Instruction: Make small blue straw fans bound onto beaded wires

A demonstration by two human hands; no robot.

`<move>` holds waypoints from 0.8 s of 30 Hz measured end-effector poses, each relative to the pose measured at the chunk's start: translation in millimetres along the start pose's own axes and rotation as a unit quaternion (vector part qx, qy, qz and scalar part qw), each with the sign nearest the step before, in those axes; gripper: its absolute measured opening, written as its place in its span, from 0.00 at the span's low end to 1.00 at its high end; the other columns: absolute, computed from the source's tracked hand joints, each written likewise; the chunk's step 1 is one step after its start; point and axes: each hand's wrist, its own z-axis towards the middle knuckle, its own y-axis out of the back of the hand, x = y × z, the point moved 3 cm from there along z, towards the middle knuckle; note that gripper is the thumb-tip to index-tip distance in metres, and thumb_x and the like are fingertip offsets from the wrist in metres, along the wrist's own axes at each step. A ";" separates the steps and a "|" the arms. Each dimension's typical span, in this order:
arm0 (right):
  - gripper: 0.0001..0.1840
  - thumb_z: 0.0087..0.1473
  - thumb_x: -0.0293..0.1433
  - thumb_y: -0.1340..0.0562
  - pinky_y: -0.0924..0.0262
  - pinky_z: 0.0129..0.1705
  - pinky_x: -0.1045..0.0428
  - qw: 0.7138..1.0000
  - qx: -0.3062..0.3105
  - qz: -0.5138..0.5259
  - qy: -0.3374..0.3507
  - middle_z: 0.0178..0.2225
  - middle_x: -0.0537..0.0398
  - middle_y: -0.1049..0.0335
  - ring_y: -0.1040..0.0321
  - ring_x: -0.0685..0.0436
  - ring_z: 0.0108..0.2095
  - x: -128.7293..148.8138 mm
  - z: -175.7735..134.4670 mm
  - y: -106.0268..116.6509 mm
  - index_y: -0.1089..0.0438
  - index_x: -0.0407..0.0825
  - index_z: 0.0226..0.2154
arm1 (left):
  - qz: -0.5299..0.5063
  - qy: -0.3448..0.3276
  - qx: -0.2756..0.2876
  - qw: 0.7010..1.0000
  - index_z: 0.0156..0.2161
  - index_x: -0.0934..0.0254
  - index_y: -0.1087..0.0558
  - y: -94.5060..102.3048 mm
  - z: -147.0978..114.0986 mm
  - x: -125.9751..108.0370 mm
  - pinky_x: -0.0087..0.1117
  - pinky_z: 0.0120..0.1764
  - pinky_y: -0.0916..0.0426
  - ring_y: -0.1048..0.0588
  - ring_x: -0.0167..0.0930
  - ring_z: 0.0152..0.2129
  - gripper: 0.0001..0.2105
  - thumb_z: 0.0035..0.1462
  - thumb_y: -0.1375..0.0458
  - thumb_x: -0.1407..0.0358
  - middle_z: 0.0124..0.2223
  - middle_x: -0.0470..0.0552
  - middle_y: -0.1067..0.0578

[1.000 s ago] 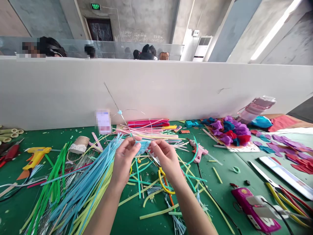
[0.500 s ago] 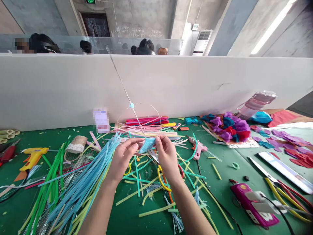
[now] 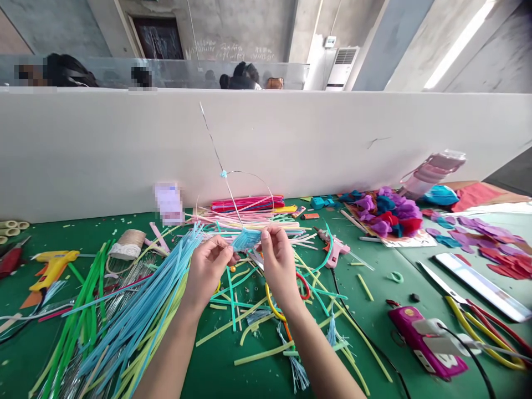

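Observation:
Between my two hands is a small light-blue fuzzy piece (image 3: 246, 239), seemingly made of chenille stems. The pinched fingers of my left hand (image 3: 210, 266) hold its lower left end. My right hand (image 3: 280, 260) grips its right edge between thumb and forefinger. A thin wire (image 3: 231, 195) rises from the piece, leaning up and left, with a blue knot (image 3: 223, 174) partway along it. From the knot a thin wire loop curves round to the right. Scissors with yellow handles (image 3: 272, 302) lie below, partly behind my right hand.
Blue chenille stems (image 3: 145, 299) lie in a bundle at left beside a yellow glue gun (image 3: 54, 269) and a twine spool (image 3: 128, 245). At right are a pink glue gun (image 3: 336, 249), felt petals (image 3: 388, 210), large scissors (image 3: 465, 305) and a magenta power bank (image 3: 426, 341). A white partition (image 3: 291, 147) stands behind.
The blue piece has turned flatter and shifted slightly left. My left hand has slid down its lower end, and the wire's upper tip has come lower and to the right.

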 end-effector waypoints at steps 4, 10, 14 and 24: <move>0.12 0.65 0.43 0.44 0.41 0.33 0.53 1.000 -0.009 0.001 0.006 0.30 0.59 0.39 0.39 0.49 0.30 2.8 -3.9 -3.7 0.38 0.51 0.36 | 0.004 -0.008 -0.034 0.999 0.25 0.62 0.31 1.6 1.3 2.3 0.26 0.28 0.33 0.28 0.28 0.21 0.10 0.56 0.40 0.63 0.21 0.44 0.29; 0.12 0.63 0.42 0.41 0.40 0.33 0.53 0.996 -0.048 0.066 -0.029 0.31 0.59 0.36 0.38 0.49 0.29 6.6 -4.1 -1.8 0.38 0.51 0.37 | 0.001 0.011 0.010 1.000 0.39 0.63 0.25 -3.2 0.7 -0.3 0.28 0.28 0.29 0.23 0.34 0.29 0.10 0.57 0.39 0.58 0.30 0.49 0.22; 0.12 0.62 0.43 0.41 0.39 0.34 0.53 0.994 -0.039 0.092 -0.052 0.31 0.60 0.37 0.38 0.49 0.30 3.5 -5.2 -4.8 0.38 0.51 0.37 | 0.008 0.001 0.005 1.000 0.34 0.63 0.26 -3.5 0.4 -0.8 0.27 0.27 0.30 0.25 0.30 0.24 0.09 0.58 0.40 0.59 0.28 0.47 0.24; 0.14 0.61 0.44 0.40 0.39 0.34 0.54 0.992 -0.024 0.105 -0.062 0.31 0.59 0.37 0.39 0.50 0.30 -2.6 -7.6 -11.0 0.37 0.51 0.36 | 0.026 -0.017 -0.022 0.999 0.30 0.62 0.30 3.2 0.0 0.3 0.25 0.30 0.33 0.27 0.28 0.25 0.07 0.60 0.42 0.64 0.26 0.44 0.25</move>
